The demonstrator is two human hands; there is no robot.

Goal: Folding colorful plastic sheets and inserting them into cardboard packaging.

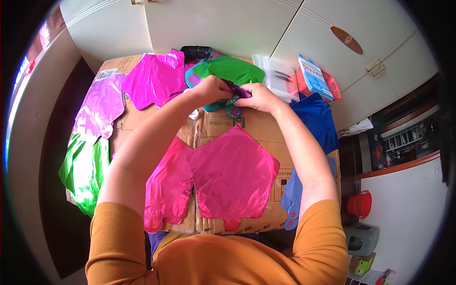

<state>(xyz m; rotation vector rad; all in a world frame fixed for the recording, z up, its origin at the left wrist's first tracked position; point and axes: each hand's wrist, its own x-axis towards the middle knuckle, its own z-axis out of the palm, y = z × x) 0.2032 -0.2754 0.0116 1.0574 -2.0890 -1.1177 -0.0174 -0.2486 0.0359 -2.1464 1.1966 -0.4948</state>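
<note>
Both my arms reach to the far part of the cardboard (137, 126). My left hand (212, 90) and my right hand (259, 97) are closed, fingertips pinching a dark purple piece of foil (234, 89) between them. Beneath them lies a teal foil sheet (216, 105); a green foil sheet (230, 69) spreads just beyond. Nearer me, a magenta star-shaped flat foil balloon (235, 178) lies beside a second pink one (166, 185). My fingers partly hide the held piece, so its full shape does not show.
Around the cardboard lie foil sheets: magenta (154, 80), lilac (99, 104), green (88, 166), dark blue (316, 118) and light blue (292, 194). A black object (196, 51), clear plastic bags (280, 76) and a red basket (336, 88) with a blue-white box (313, 78) stand along the far edge.
</note>
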